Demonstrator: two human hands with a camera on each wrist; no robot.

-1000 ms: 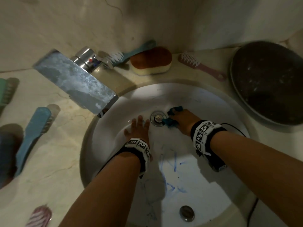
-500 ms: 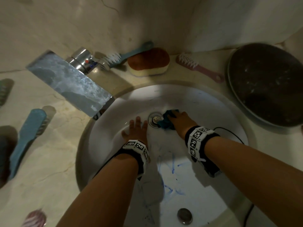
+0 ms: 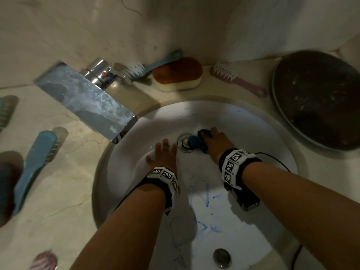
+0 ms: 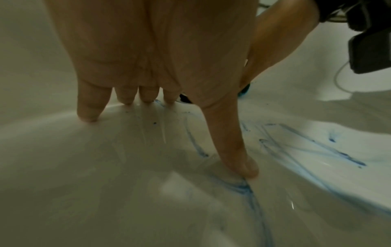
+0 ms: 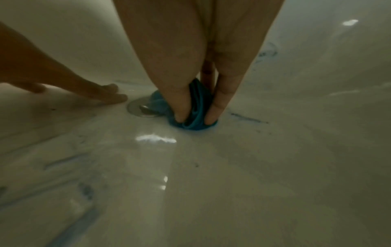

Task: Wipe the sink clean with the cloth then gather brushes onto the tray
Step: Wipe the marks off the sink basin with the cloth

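While left hand (image 3: 164,154) braces sink (image 3: 243,121), right hand (image 3: 218,142) bunches cloth (image 3: 196,142) beside drain (image 3: 185,143)

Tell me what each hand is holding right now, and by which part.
The right hand pinches the bunched teal cloth between thumb and fingers at its top folds, beside the drain. The left hand holds nothing; it rests flat on the sink.
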